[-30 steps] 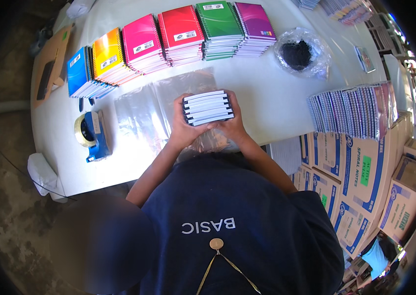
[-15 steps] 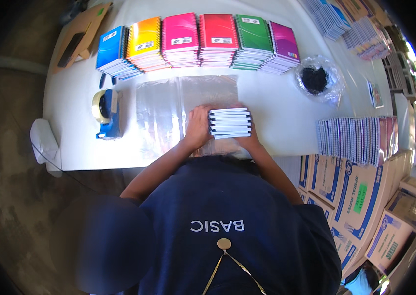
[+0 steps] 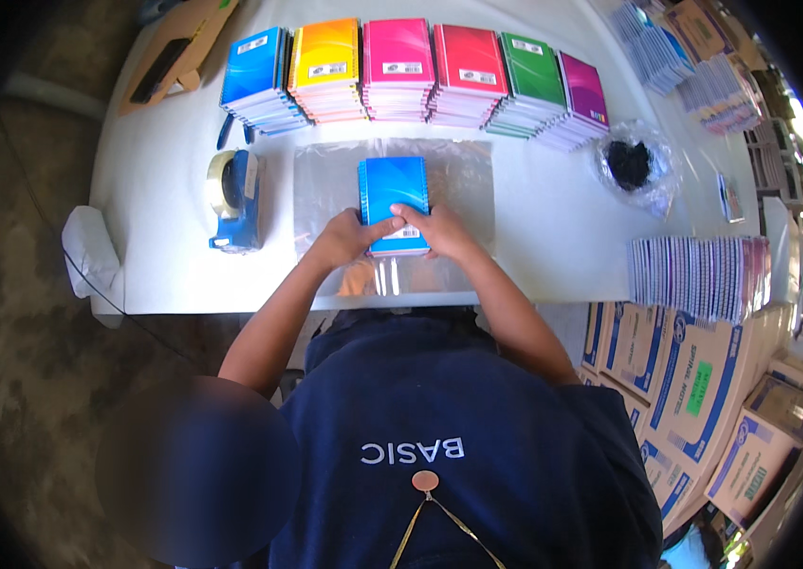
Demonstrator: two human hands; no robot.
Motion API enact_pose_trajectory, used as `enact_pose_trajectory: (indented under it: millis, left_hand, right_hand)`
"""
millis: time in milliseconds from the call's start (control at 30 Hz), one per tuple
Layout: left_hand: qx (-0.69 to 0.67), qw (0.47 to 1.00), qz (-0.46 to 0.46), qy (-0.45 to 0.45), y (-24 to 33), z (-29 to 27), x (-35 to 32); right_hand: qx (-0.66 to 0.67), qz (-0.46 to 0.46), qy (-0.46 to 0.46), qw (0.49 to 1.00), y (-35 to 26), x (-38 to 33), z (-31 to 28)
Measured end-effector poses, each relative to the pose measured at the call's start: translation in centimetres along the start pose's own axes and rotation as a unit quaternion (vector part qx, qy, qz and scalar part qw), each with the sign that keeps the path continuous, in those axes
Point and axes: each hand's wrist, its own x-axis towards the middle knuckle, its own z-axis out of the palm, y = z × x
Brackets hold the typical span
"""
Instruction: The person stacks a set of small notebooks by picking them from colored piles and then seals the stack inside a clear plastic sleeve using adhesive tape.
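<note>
Both hands are clamped on a blue notebook stack, the left hand at its near left edge and the right hand at its near right, with the thumbs meeting over the top cover. The stack sits over a clear plastic sheet on the white table (whether it rests there or hangs just above, I cannot tell).

Taking that stack as the clock's centre and the far side as twelve, a blue tape dispenser stands at nine. Spiral notebooks form an arc of piles: a blue pile between ten and eleven, a yellow pile at eleven, a pink pile at twelve, a red pile at one, then a green pile and a purple pile toward two. A crumpled clear bag with something black in it lies just before three. Past three comes a row of spiral-bound books; printed cartons fill four o'clock.
</note>
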Motion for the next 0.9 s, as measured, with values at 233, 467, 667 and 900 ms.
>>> enact_pose_trajectory:
  millis: [233,467,667,900]
  left_hand:
    - [0.224,0.963,0.003,0.148,4.2,-1.4,-2.8]
    - [-0.210,0.927,0.266,0.158,0.2,2.7,-0.3]
    - [-0.242,0.918,0.276,0.152,-0.8,3.3,0.8]
    - [0.228,0.828,0.063,0.508,-6.7,2.3,0.7]
  right_hand:
    - [-0.163,-0.068,0.197,0.964,-0.8,-1.7,0.9]
    - [0.153,-0.305,0.215,0.915,1.8,-0.2,5.0]
    - [0.191,-0.312,0.218,0.904,2.2,0.1,5.2]
    - [-0.261,-0.089,0.500,0.821,8.0,-0.4,1.9]
